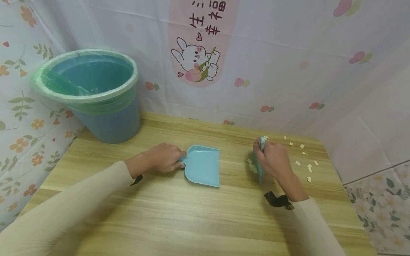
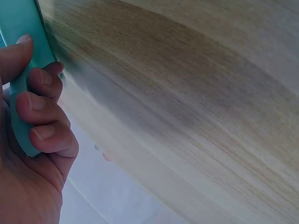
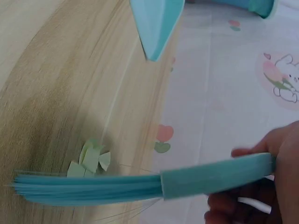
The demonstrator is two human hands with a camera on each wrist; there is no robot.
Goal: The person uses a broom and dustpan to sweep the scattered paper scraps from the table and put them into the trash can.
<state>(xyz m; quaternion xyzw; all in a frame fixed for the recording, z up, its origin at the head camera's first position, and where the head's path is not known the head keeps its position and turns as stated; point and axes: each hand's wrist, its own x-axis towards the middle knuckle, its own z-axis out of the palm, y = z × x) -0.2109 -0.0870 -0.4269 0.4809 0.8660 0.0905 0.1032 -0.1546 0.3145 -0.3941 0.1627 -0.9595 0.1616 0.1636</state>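
Cream sleeves (image 1: 70, 202) foremost, both grips full

Wood-grained table (image 1: 192, 220) spreads beneath both grips. Beyond the left hand (image 1: 166, 157) stands a round blue bin (image 1: 112, 122) with a crinkled green liner (image 1: 105, 107). Just right of that hand is the dustpan (image 1: 203, 167), a smooth, flat tray with a raised rim. At the right hand (image 1: 273, 156), the brush (image 3: 145, 189) has long, fine bristles. Small angular scraps (image 1: 309, 168) lie beside the bristles and right of that hand.

Left fingers curl round the dustpan's handle; right fingers wrap the brush's. Lengthwise, the dustpan runs sideways, its open edge facing the right hand; the brush's bristles point nearer the wearer.
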